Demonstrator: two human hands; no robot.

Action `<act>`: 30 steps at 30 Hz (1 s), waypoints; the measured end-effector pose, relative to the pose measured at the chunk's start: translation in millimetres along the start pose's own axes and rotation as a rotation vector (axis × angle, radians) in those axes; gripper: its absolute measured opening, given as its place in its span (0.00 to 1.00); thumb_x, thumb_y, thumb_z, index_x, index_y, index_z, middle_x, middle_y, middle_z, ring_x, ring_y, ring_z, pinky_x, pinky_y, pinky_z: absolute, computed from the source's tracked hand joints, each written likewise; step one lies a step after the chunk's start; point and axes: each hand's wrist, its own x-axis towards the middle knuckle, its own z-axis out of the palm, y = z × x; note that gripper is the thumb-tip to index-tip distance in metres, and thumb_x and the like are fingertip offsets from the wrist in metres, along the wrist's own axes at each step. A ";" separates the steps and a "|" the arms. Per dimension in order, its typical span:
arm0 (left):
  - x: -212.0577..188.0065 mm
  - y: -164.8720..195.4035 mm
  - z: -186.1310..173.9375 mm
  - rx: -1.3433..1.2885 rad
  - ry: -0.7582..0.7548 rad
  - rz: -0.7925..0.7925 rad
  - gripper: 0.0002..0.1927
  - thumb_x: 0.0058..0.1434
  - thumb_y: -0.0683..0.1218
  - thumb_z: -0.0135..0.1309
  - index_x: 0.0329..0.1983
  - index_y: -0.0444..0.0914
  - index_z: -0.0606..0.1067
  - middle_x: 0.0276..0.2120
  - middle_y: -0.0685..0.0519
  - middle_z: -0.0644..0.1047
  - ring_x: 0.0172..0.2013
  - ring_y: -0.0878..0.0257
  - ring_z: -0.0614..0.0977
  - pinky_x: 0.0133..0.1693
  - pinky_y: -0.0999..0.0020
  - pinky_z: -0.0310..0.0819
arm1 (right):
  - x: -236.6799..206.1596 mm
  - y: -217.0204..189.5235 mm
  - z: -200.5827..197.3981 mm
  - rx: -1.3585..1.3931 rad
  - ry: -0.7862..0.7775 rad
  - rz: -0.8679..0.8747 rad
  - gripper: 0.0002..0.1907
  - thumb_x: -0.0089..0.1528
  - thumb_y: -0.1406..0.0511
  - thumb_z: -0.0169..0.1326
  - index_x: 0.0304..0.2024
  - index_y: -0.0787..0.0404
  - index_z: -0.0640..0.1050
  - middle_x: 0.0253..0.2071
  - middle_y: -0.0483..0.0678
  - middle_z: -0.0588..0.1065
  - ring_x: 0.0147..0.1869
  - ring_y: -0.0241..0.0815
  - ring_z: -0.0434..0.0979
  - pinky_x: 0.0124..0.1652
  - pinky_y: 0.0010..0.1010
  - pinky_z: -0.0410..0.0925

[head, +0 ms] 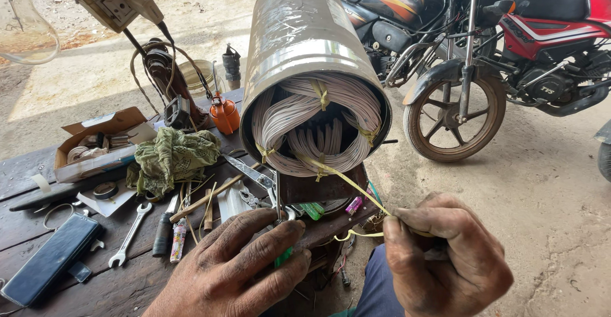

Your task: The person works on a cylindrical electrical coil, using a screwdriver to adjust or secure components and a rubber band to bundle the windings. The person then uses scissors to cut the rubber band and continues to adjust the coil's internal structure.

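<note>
A grey metal motor cylinder (299, 43) lies on the bench, its open end facing me. Pale winding coils (316, 129) fill that end, bound with yellow-green tape ties. My right hand (445, 256) pinches a long yellow-green tape strip (347, 183) that runs up to the coils' lower edge. My left hand (238, 269) sits low in front of the cylinder, gripping a green-handled tool (284, 253) with a thin metal shaft that rises toward the coils. Both hands are grimy.
The dark wooden bench (44, 177) carries scissors (251, 174), a spanner (130, 234), a green rag (175, 154), a cardboard box of parts (95, 145), an orange oil can (224, 114) and a dark phone (51, 260). Two motorcycles (458, 56) stand on the dirt ground at right.
</note>
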 end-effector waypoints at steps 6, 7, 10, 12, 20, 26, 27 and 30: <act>-0.7 0.3 1.2 0.013 -0.011 -0.001 0.20 0.59 0.51 0.57 0.54 0.45 0.75 0.58 0.44 0.73 0.58 0.42 0.77 0.52 0.47 0.78 | -1.2 -1.2 1.3 0.058 0.016 0.007 0.04 0.61 0.72 0.61 0.38 0.64 0.78 0.25 0.44 0.74 0.26 0.23 0.71 0.25 0.14 0.62; -0.3 0.2 1.4 0.010 -0.009 0.006 0.20 0.59 0.51 0.57 0.54 0.45 0.75 0.58 0.44 0.73 0.58 0.42 0.77 0.53 0.47 0.78 | -1.0 -1.4 2.9 0.071 0.018 -0.002 0.04 0.62 0.72 0.60 0.38 0.64 0.78 0.26 0.44 0.74 0.26 0.23 0.72 0.25 0.13 0.62; 0.4 0.1 0.9 0.003 -0.006 0.015 0.20 0.60 0.51 0.56 0.55 0.44 0.75 0.57 0.44 0.74 0.58 0.42 0.78 0.53 0.48 0.79 | 0.1 -4.2 5.1 0.076 0.018 -0.017 0.04 0.63 0.72 0.61 0.38 0.65 0.78 0.25 0.45 0.74 0.27 0.23 0.71 0.25 0.13 0.62; 0.1 0.5 -0.3 0.003 -0.010 0.008 0.19 0.60 0.51 0.56 0.54 0.44 0.75 0.58 0.44 0.74 0.58 0.43 0.78 0.53 0.48 0.79 | 0.5 -8.2 3.0 0.092 0.013 0.018 0.04 0.62 0.72 0.61 0.38 0.64 0.78 0.26 0.44 0.74 0.26 0.23 0.71 0.25 0.14 0.61; -0.8 -1.4 -0.8 0.000 -0.005 0.017 0.19 0.59 0.50 0.56 0.54 0.43 0.75 0.59 0.43 0.73 0.58 0.41 0.78 0.53 0.48 0.78 | -3.7 -2.8 4.0 0.186 -0.055 -0.003 0.05 0.64 0.69 0.62 0.38 0.64 0.78 0.24 0.43 0.74 0.26 0.21 0.70 0.25 0.13 0.60; -1.2 -3.7 -2.0 -0.002 -0.001 0.030 0.19 0.58 0.50 0.56 0.53 0.42 0.76 0.58 0.42 0.74 0.58 0.41 0.78 0.52 0.48 0.79 | -1.5 2.1 13.3 0.149 -0.054 -0.018 0.04 0.63 0.73 0.60 0.39 0.65 0.78 0.23 0.44 0.74 0.24 0.21 0.69 0.24 0.12 0.58; -1.1 -3.7 -2.4 -0.001 0.000 0.030 0.19 0.58 0.50 0.56 0.52 0.42 0.76 0.58 0.42 0.74 0.58 0.41 0.78 0.52 0.48 0.79 | 0.0 3.7 16.3 0.156 -0.052 -0.029 0.04 0.62 0.73 0.60 0.39 0.65 0.78 0.24 0.44 0.74 0.24 0.21 0.69 0.24 0.13 0.58; -0.8 -3.1 -3.3 -0.004 0.004 0.029 0.19 0.57 0.49 0.57 0.52 0.42 0.76 0.57 0.42 0.74 0.57 0.41 0.78 0.52 0.48 0.79 | 2.1 9.7 23.8 0.194 -0.049 -0.081 0.04 0.62 0.74 0.60 0.38 0.65 0.78 0.27 0.44 0.75 0.24 0.22 0.70 0.22 0.12 0.60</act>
